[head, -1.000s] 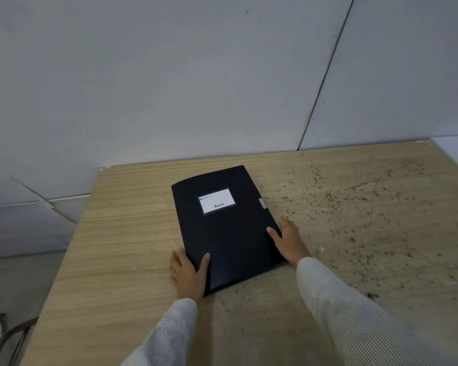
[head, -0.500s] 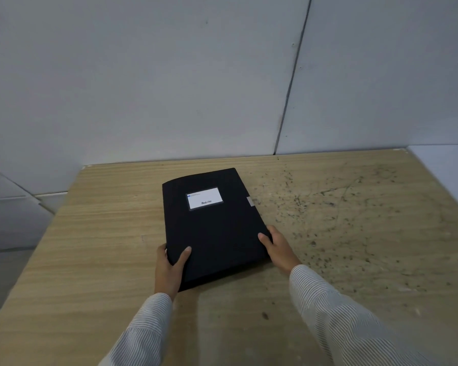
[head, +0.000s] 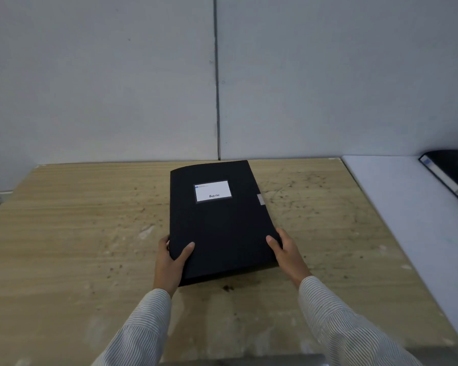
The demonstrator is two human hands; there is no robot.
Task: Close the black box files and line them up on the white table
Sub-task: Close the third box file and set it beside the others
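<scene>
A closed black box file (head: 220, 220) with a white label and a grey tab on its right edge is held over the wooden table (head: 77, 233). My left hand (head: 171, 262) grips its near left corner, thumb on top. My right hand (head: 287, 250) grips its near right corner. The near edge looks raised off the wood. The white table (head: 413, 223) lies to the right, and on its far end rests another black box file (head: 452, 173), partly cut off by the frame edge.
A grey panelled wall (head: 222, 75) stands right behind both tables. The wooden top is stained and speckled with dark marks. Striped sleeves cover both forearms. A grey edge shows at the bottom of the frame.
Both hands went from resting on the file's near corners to gripping them. The file has turned straighter and the view has swung right, bringing the white table and second file into sight.
</scene>
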